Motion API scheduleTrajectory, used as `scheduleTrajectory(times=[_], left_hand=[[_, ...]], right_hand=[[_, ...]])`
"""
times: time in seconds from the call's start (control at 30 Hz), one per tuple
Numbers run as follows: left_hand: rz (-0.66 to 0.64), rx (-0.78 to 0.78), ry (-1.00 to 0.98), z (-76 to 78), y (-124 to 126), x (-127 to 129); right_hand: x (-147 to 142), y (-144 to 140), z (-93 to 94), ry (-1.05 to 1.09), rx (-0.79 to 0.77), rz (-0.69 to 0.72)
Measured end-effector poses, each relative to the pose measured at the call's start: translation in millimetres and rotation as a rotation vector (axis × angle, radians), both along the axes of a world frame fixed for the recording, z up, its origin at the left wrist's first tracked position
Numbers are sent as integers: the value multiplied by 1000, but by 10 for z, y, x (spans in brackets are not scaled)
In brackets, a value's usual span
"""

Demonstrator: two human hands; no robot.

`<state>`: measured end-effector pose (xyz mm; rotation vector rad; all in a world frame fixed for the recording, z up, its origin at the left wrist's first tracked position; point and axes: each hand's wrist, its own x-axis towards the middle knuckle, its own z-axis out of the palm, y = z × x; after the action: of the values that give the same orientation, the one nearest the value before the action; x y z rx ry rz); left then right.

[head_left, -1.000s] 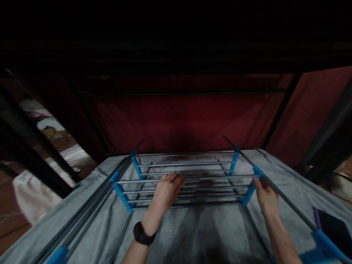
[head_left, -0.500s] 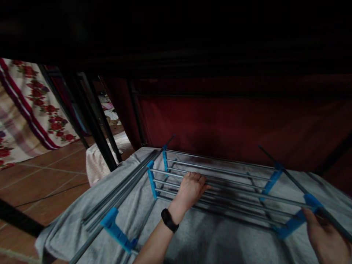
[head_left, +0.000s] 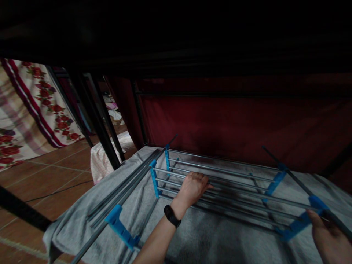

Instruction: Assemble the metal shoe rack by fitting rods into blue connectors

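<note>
Red cloth (head_left: 233, 124) hangs as a wall behind everything, dark and creased, with black frame bars (head_left: 96, 117) slanting down at its left edge. Below it a grey blanket (head_left: 209, 238) covers a bed, and to the left the tiled floor (head_left: 41, 172) shows, with a rose-patterned sheet (head_left: 33, 106) hanging beyond it.

On the blanket lies a metal rack (head_left: 220, 187), thin grey rods running side by side between blue plastic brackets (head_left: 154, 178). More loose rods (head_left: 123, 187) lie in a bundle just left of it, one ending in another blue piece near the blanket's front edge.

The person's left hand (head_left: 192, 187), with a black band on the wrist, rests on top of the rack's rods near its left end, fingers (head_left: 203, 179) curled loosely over them rather than clenched. The right hand (head_left: 328, 238) is at the rack's right end, touching the blue bracket there; it is half out of view, so I cannot tell whether its fingers grip the bracket.
</note>
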<state>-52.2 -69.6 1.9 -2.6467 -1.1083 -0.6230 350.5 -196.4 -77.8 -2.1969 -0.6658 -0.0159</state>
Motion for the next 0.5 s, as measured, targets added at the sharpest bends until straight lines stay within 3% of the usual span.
scheduleTrajectory(times=[0.1, 0.3, 0.5], left_hand=[[-12, -1, 4, 6, 6, -8], [-15, -14, 18, 21, 18, -15], [-13, -31, 28, 39, 23, -17]], right_hand=[[-56, 3, 70, 103, -6, -30], [-72, 8, 106, 67, 6, -14], [31, 15, 3, 50, -8, 0]])
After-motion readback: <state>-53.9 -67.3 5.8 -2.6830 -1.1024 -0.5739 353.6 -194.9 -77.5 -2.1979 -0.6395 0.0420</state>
